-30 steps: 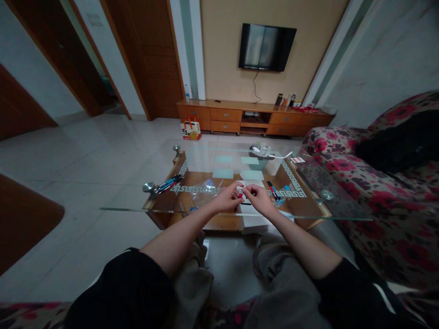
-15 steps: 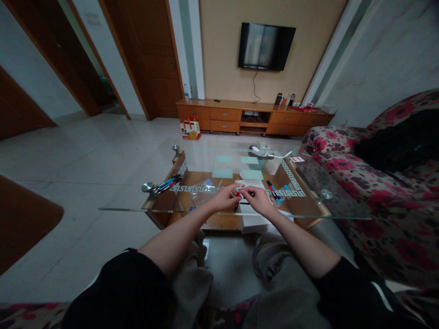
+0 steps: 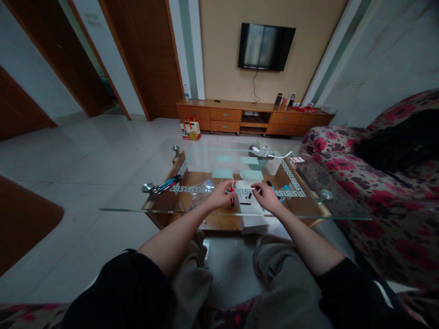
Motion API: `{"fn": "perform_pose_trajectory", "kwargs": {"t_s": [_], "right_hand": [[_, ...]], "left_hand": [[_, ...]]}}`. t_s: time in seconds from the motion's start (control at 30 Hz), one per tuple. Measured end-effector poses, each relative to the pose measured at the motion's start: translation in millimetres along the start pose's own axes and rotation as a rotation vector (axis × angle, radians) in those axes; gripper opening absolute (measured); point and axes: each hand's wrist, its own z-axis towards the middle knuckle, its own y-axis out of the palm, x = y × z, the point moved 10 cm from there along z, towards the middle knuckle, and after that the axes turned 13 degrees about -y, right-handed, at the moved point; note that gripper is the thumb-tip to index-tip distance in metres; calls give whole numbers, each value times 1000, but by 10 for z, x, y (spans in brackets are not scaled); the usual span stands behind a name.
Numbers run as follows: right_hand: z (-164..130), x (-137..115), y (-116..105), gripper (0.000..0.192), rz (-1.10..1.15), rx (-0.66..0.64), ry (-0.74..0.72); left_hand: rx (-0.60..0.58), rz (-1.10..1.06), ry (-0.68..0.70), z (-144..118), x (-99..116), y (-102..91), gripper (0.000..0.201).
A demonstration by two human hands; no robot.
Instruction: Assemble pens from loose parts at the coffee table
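Observation:
My left hand (image 3: 221,194) is closed around a red and black pen (image 3: 232,197), held upright above the glass table, with a thin white tip sticking up. My right hand (image 3: 266,196) is a short way to the right, its thumb and forefinger slightly apart with nothing visible between them. Between the hands, small black pen parts (image 3: 245,204) lie over the white box (image 3: 252,212). Just beyond my right hand, blue and black pens (image 3: 279,197) are partly hidden by it.
A bundle of pens (image 3: 167,184) lies at the left of the glass table (image 3: 206,211). Clear plastic wrapping (image 3: 200,194) is near my left hand. A basket (image 3: 259,162) shows behind the table, and a card (image 3: 297,159) lies at the far right.
My hands were together at the pen and are now apart. The right hand has moved right; the left has shifted slightly left with the pen, uncovering the small black parts.

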Motion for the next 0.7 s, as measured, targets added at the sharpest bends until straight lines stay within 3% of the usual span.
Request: {"fn": "perform_pose_trajectory", "kwargs": {"t_s": [0.33, 0.7], "right_hand": [[5, -28, 137, 21, -28, -83, -55], [7, -100, 127, 23, -61, -98, -89]], "left_hand": [[26, 65, -40, 22, -71, -16, 38], [-6, 9, -50, 32, -101, 8, 35]]}}
